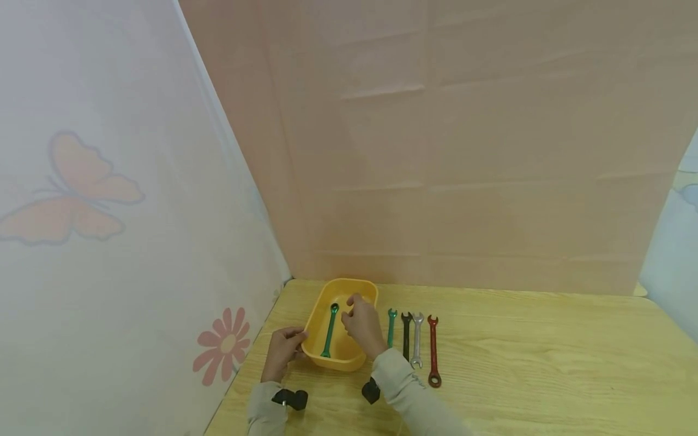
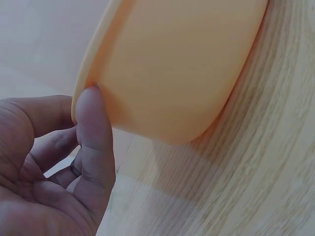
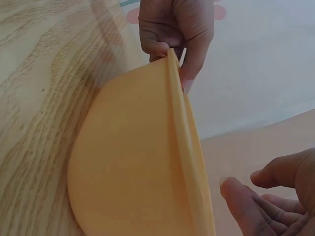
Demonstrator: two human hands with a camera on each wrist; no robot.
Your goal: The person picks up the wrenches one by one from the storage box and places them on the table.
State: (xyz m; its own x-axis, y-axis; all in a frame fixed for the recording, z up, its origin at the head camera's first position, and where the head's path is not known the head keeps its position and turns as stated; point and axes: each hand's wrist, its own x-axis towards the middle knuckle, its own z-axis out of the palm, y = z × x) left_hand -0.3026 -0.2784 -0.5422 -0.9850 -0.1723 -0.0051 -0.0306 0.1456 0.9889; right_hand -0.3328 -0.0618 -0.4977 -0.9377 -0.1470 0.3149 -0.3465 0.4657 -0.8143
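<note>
My left hand (image 1: 284, 350) pinches the near left rim of a yellow plastic basin (image 1: 334, 364), its thumb over the edge in the left wrist view. Inside the basin, a green combination wrench (image 1: 330, 332) lies lengthwise toward the left side. Over the basin's right half hovers my right hand (image 1: 364, 324), just right of that wrench. In the right wrist view its thumb and index finger (image 3: 241, 201) are parted with nothing between them. The basin's outer wall (image 2: 182, 73) fills much of the left wrist view.
Right of the basin several wrenches lie in a row: a green wrench (image 1: 391, 327) partly behind my right forearm, a black wrench (image 1: 406, 333), a silver wrench (image 1: 417, 340) and a red wrench (image 1: 433, 351). Walls border the wooden table (image 1: 545, 357) at back and left.
</note>
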